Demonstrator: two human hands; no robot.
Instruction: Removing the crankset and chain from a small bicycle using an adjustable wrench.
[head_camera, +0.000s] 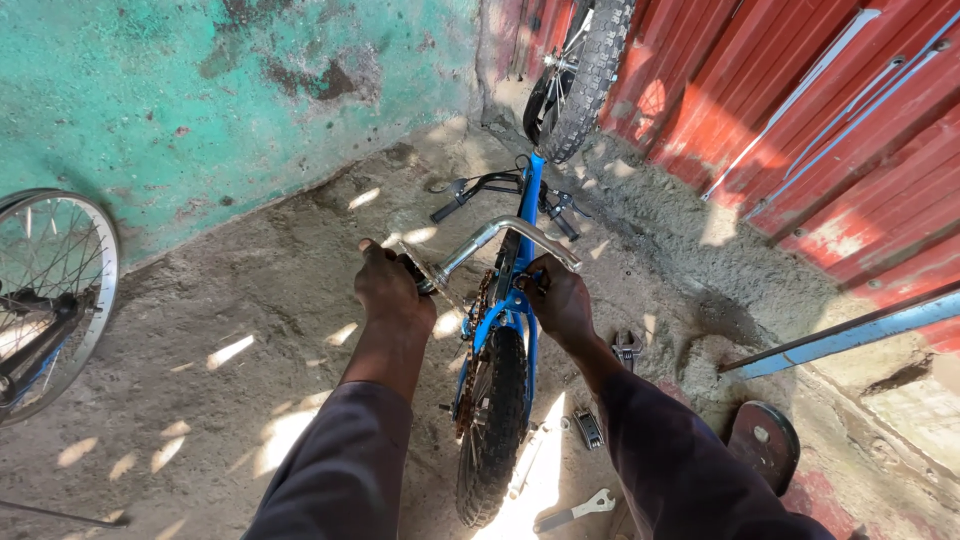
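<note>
My left hand (392, 288) — fist clenching the crank pedal (418, 268); my right hand (560, 298) — fingers curling tight, gripping the blue bicycle frame (500, 318).

A small blue bicycle (510, 300) lies upside down at the centre of the frame, its knobby tyre (492, 430) toward the bottom. The left hand (392, 290) grips a pedal at the end of the silver crank arm (490, 240). The right hand (560, 298) presses on the frame by the rusty chain (478, 310). A spanner (575, 512) lies on the ground at lower centre; a spoked wheel (50, 290) sits at the left edge.
</note>
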